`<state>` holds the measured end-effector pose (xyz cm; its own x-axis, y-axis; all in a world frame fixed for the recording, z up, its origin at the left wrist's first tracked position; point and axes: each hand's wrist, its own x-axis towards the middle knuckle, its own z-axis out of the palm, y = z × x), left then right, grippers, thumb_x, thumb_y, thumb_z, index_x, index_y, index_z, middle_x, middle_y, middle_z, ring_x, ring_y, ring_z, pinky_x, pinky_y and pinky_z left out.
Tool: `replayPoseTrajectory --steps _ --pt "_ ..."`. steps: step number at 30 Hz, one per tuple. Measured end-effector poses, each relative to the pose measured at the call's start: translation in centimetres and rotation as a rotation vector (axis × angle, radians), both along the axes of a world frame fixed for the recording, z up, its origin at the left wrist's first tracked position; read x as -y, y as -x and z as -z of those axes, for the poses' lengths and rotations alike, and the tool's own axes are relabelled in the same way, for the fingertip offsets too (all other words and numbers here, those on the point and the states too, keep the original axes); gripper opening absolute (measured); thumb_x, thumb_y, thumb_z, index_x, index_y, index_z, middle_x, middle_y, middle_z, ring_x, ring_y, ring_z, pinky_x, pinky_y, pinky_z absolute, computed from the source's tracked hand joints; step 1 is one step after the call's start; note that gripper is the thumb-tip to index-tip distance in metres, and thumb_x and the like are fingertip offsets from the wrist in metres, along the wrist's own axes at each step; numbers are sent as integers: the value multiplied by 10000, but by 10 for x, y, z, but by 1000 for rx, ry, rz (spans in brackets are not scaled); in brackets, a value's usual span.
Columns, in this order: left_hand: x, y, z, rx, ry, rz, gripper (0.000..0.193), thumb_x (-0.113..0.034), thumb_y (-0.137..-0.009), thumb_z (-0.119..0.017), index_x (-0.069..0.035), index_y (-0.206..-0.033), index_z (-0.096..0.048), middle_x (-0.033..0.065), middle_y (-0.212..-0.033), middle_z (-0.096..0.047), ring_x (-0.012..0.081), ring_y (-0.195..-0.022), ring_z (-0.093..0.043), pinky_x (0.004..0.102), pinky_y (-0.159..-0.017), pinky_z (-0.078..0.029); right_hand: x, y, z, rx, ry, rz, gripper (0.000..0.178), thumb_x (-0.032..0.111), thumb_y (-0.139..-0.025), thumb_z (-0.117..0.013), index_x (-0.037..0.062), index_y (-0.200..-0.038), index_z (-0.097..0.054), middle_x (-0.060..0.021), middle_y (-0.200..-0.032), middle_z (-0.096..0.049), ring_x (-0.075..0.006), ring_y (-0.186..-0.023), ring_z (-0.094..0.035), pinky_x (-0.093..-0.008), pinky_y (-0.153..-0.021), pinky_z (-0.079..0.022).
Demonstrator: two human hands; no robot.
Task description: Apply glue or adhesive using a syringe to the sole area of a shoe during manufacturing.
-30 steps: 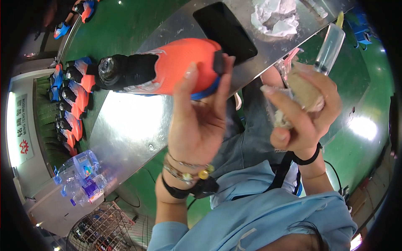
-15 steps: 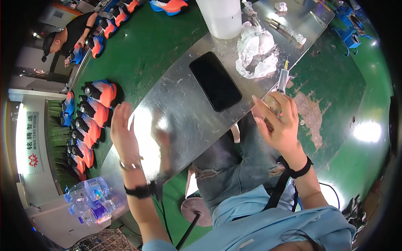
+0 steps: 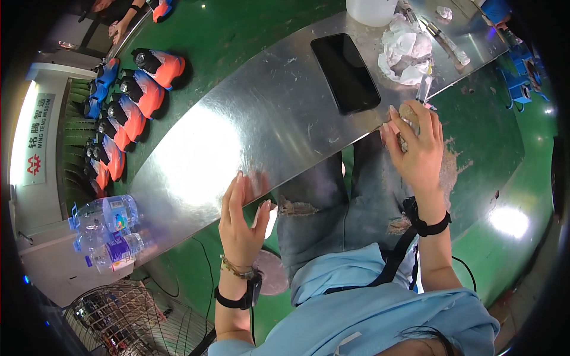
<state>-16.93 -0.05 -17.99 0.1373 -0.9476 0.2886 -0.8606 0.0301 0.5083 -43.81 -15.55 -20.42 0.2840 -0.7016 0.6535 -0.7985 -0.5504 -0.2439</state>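
My right hand point(image 3: 418, 145) is curled around a clear syringe point(image 3: 424, 89) at the table's near edge. The syringe's barrel sticks out beyond my fingers toward a crumpled white tissue point(image 3: 405, 52), and its lower part is hidden in my grip. Something roundish and tan shows between the fingers, too unclear to name. With fingers apart and nothing in them, my left hand point(image 3: 240, 222) hovers by the table's front edge, above my lap. A black phone point(image 3: 345, 72) lies flat on the metal table point(image 3: 267, 113), left of the tissue.
Orange and blue shoes point(image 3: 139, 95) stand in a row on the green surface at the left. Plastic bottles point(image 3: 110, 228) lie at the table's left end. Behind the tissue are a white tub point(image 3: 371, 10) and a glass syringe point(image 3: 445, 41). A wire-guarded fan point(image 3: 130, 314) stands lower left.
My left hand has come back from beside the shoes to the table's front edge. My right hand still grips the syringe, which is slightly nearer the phone. The whole view has shifted.
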Motion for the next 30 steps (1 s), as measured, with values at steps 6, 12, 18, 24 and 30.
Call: replayPoseTrajectory --steps 6,12,18,24,30 --pt "-39 12 -35 -519 -108 -132 414 27 -785 -599 9 -1186 -497 113 -1063 -591 139 -796 -604 202 -529 -479 5 18 4 -15 42 -14 202 122 -640 -706 62 -823 -645 -61 -1013 -560 -258 -892 -556 -366 -732 -447" --pt "-33 25 -103 -1688 443 634 390 -129 -842 -548 2 -1201 -472 115 -874 -581 150 -505 -529 271 -422 -442 9 2 10 22 61 -42 179 199 -657 -689 53 -745 -631 -51 -1021 -530 -225 -864 -532 -359 -721 -441" --pt "-7 57 -149 -1571 100 924 737 -351 -917 -466 -421 -1382 102 165 -1248 -500 103 -413 -472 206 -347 -399 3 17 13 4 40 -15 218 118 -636 -696 83 -847 -652 -61 -1011 -546 -249 -847 -557 -360 -708 -466" --pt "8 51 -169 -1711 -297 862 865 -518 -837 -516 -414 -1369 158 155 -1229 -528 139 -398 -478 268 -322 -404 5 15 17 42 43 -35 244 107 -626 -703 83 -865 -659 -55 -1008 -544 -249 -836 -555 -350 -705 -473" --pt "-1 34 -152 -1931 -232 1091 465 -346 -861 -507 -201 -1169 -191 146 -1055 -564 169 -457 -530 291 -377 -457 9 18 16 11 68 -26 278 105 -621 -713 82 -894 -668 -62 -1006 -550 -245 -811 -555 -345 -690 -471"
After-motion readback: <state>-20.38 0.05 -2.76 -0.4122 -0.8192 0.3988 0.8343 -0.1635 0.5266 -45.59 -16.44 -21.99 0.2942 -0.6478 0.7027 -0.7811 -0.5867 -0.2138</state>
